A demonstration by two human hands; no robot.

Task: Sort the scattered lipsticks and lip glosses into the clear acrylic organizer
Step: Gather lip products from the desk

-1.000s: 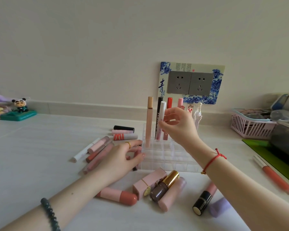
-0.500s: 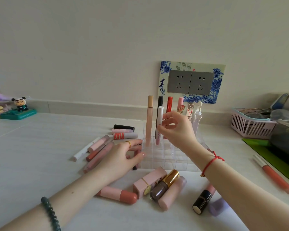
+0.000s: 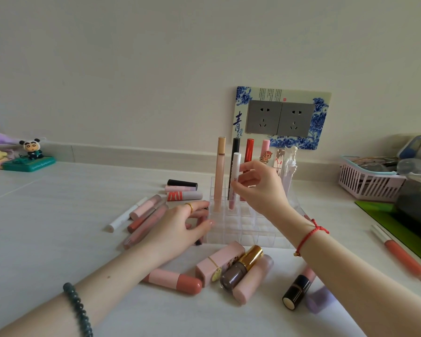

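The clear acrylic organizer (image 3: 243,229) stands mid-table with several tall tubes upright in its back row. My right hand (image 3: 263,190) pinches a white-capped lip gloss (image 3: 235,166) that stands in a slot of the second row, its foot down in the cell. My left hand (image 3: 178,229) lies against the organizer's left wall, fingers curled around a pink dark-tipped tube (image 3: 199,240). Loose lipsticks lie in front: a pink square one (image 3: 219,261), a gold-capped brown bottle (image 3: 241,271), a coral-tipped pink tube (image 3: 173,280) and a black one (image 3: 297,290).
More glosses lie left of the organizer (image 3: 146,215) and behind it (image 3: 182,189). An orange gloss (image 3: 401,256) rests at the right by a green mat (image 3: 384,215). A pink basket (image 3: 367,183) stands at the back right, a panda figurine (image 3: 32,152) at the far left.
My right hand has lowered the white-capped gloss from above the organizer down into a second-row slot. My left hand has stayed by the organizer's left wall.
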